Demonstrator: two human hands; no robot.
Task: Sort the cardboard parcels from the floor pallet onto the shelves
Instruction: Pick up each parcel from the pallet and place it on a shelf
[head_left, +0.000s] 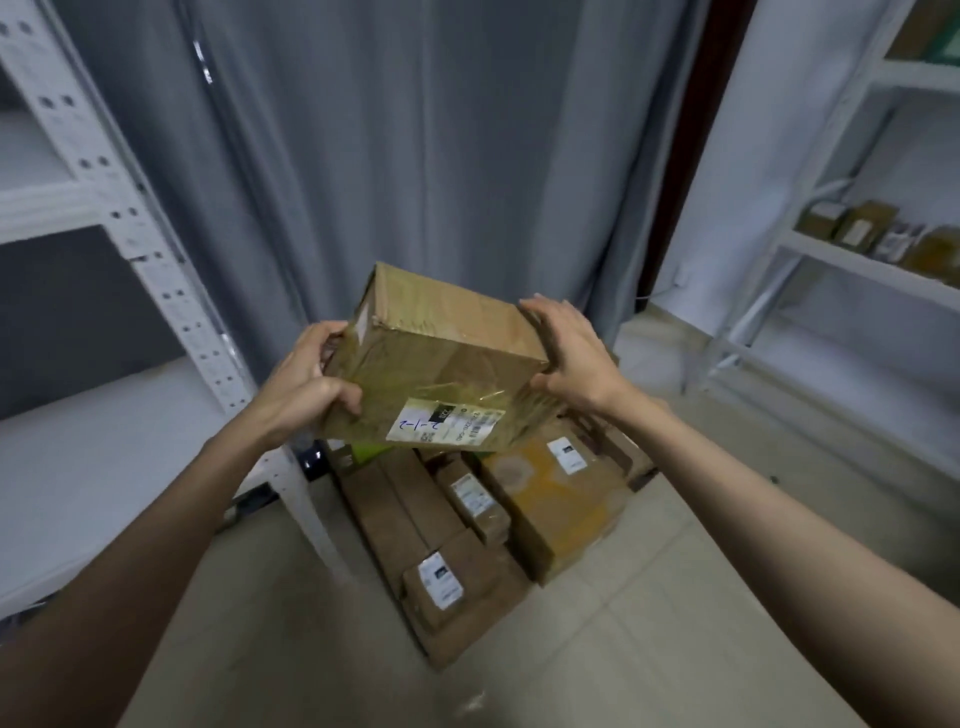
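I'm watching both hands holding a taped cardboard parcel (441, 364) up in the air, right above the pile of parcels (493, 525) on the floor. The left hand (306, 379) is gripping its left end, fingers curled round it. The right hand (571, 353) is pressing flat against the right end, fingers straight. The white label (447, 423) is facing me, "2-1-2" handwritten on it.

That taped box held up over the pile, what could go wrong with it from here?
1. The taped box looks glossy. The right hand only presses flat against its side while the left hand grips a corner, so it might slip.
2. A drop would probably land it on the parcels on the floor directly below.
3. The left shelf post stands close, so a swing left could clip it.
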